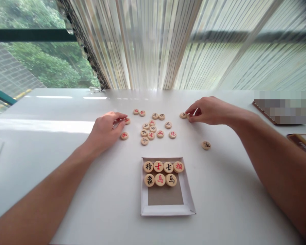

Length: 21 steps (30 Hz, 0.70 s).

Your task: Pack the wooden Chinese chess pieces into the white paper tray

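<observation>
Toward the left, my left hand (105,129) has its thumb and fingertips closed around the edge of a red-marked Chinese chess piece (127,121). Just in front of it lies another red-marked piece (124,136). On the right, my right hand (209,110) pinches at the side of a black-marked Chinese chess piece (183,115); its fingertips partly cover what they grip. Between my hands lie several loose pieces, such as a red one (160,134) and a black one (168,125). A shallow white box (165,210) nearer me holds two rows of pieces.
A lone black-marked piece (206,145) lies right of the box on the white table (104,204). Brown board-like items (302,144) are at the right edge. Beyond the table hang striped curtains (148,44) and a window shows on the left.
</observation>
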### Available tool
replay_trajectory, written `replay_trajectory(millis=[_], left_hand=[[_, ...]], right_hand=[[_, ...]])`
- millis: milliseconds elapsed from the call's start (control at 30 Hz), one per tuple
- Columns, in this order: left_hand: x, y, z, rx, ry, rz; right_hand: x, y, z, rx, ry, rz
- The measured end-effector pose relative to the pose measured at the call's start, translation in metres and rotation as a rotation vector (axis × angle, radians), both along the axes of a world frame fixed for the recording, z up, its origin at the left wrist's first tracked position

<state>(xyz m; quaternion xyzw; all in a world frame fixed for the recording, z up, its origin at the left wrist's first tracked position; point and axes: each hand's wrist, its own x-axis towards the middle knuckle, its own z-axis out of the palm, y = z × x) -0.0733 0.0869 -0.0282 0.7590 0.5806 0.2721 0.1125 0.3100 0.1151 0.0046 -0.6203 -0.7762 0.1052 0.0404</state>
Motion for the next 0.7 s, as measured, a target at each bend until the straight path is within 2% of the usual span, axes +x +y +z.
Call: replay_trajectory(millis=[333, 700], left_hand=[[0.0021, -0.003, 0.0049, -0.081, 0.003, 0.023], [0.0032, -0.0038, 0.0051, -0.081, 0.006, 0.03]], right_hand=[[0.0014, 0.0007, 0.0035, -0.053, -0.026, -0.001], [0.009, 0.0017, 0.002, -0.068, 0.005, 0.014]])
